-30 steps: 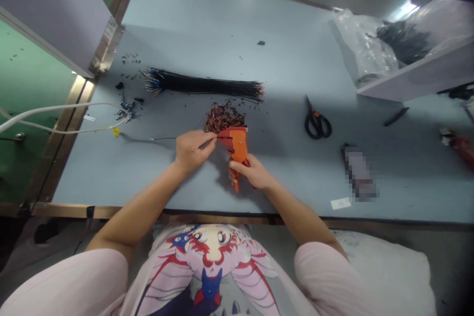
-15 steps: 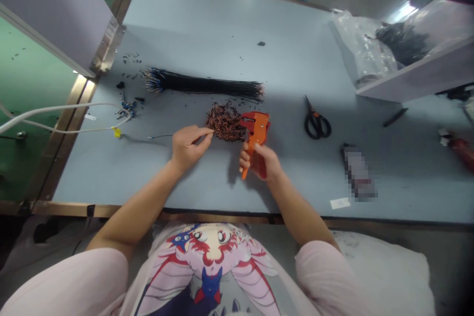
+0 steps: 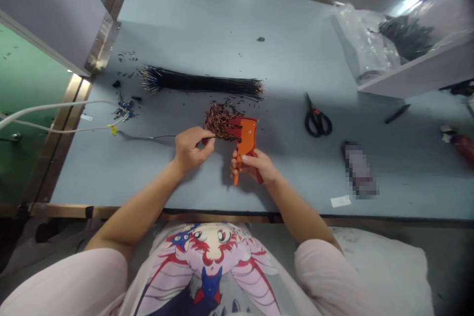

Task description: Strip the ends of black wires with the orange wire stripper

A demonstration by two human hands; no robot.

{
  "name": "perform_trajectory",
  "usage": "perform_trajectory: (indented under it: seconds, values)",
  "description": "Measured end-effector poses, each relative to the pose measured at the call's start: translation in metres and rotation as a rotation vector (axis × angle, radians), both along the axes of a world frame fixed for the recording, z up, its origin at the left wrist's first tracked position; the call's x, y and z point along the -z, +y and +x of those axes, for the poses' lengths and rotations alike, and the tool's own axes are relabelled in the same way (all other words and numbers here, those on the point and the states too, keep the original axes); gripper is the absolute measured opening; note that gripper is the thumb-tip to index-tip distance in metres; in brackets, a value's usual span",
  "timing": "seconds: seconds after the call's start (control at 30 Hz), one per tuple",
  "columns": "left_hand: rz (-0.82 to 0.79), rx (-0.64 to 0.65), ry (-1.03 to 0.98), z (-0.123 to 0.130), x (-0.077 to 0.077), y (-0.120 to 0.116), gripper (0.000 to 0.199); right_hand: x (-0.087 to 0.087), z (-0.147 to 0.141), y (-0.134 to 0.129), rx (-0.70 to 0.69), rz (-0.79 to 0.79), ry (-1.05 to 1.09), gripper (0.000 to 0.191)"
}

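Between thumb and forefinger, my left hand [image 3: 193,147] pinches a thin black wire [image 3: 165,136], whose terminal end points left and whose other end points toward the tool. My right hand [image 3: 257,164] is wrapped round an orange and red wire stripper [image 3: 246,136], its jaws facing left, close to the wire's tip. Whether the jaws touch the wire I cannot tell. Behind the jaws lies a heap of copper-coloured and black scraps [image 3: 220,117], partly covered by the tool. Farther back, a long bundle of black wires [image 3: 207,83] with blue terminals at its left end lies on the table [image 3: 296,177].
Black-handled scissors [image 3: 317,121] lie to the right, with a pixelated dark object [image 3: 359,170], a white label [image 3: 340,201] and a pen [image 3: 397,113] beyond. Loose blue terminals [image 3: 124,109] and a white cable [image 3: 66,104] are at left. A plastic bag [image 3: 366,44] stands back right.
My right hand has brought the wire stripper left and slightly nearer to me, its jaws now close to the wire's tip. My left hand has barely moved and still pinches the wire.
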State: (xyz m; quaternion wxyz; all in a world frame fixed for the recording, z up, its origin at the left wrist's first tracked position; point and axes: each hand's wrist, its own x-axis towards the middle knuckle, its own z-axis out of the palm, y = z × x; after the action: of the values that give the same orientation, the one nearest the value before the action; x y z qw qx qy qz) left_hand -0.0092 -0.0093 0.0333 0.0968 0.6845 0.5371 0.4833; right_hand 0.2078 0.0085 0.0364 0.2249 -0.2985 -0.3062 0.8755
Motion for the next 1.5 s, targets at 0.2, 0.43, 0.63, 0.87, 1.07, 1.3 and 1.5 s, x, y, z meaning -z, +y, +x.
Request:
perform_trajectory:
  seconds: [0.2,0.43,0.63,0.87,1.07,1.3,1.5]
  values:
    - [-0.024,0.01,-0.03,-0.001,0.002,0.003,0.007,0.003,0.0,-0.002,-0.084,0.053,-0.078,0.033]
    - [0.056,0.001,-0.054,-0.002,0.001,0.005,0.003,-0.002,-0.001,-0.004,-0.143,0.101,-0.107,0.037]
    - [-0.006,-0.169,-0.159,-0.003,0.002,0.006,0.008,-0.007,-0.002,-0.006,-0.28,-0.168,-0.003,0.047]
    - [-0.13,-0.258,-0.307,-0.006,0.007,0.012,0.009,-0.01,-0.008,-0.013,-0.27,-0.095,-0.186,0.042]
    - [-0.126,-0.241,-0.345,-0.004,0.013,0.01,0.011,-0.008,-0.005,-0.006,-0.223,-0.16,-0.137,0.044]
    - [-0.164,-0.239,-0.346,-0.004,0.013,0.01,0.011,-0.007,-0.002,-0.009,-0.203,-0.1,-0.043,0.042]
    - [-0.324,-0.087,-0.341,-0.007,0.0,0.008,0.008,0.001,-0.001,0.001,-0.023,-0.067,0.019,0.038]
